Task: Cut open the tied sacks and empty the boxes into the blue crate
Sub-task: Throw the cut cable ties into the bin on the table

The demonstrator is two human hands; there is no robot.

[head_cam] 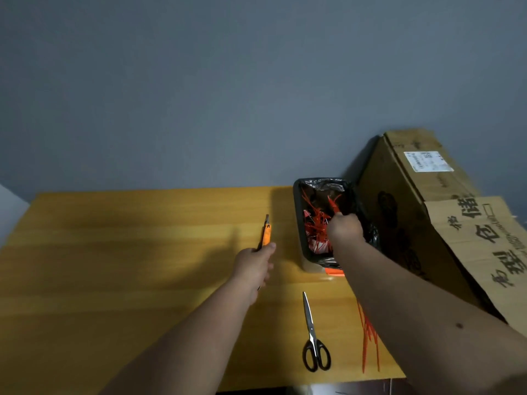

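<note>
Gripping a knife point(265, 233) in my left hand point(253, 266), my right hand point(345, 228) pinches a red tie point(333, 205) over the lined bin point(299, 223). Yellow wooden table point(128, 252), grey wall point(228, 81) behind.

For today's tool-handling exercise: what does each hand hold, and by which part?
The left hand grips an orange utility knife by its handle's rear end. The right hand pinches a red plastic cable tie by one end.

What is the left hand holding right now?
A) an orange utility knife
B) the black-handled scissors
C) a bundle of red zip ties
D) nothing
A: the left hand grips an orange utility knife with its blade pointing away, while the scissors lie untouched on the table.
</note>
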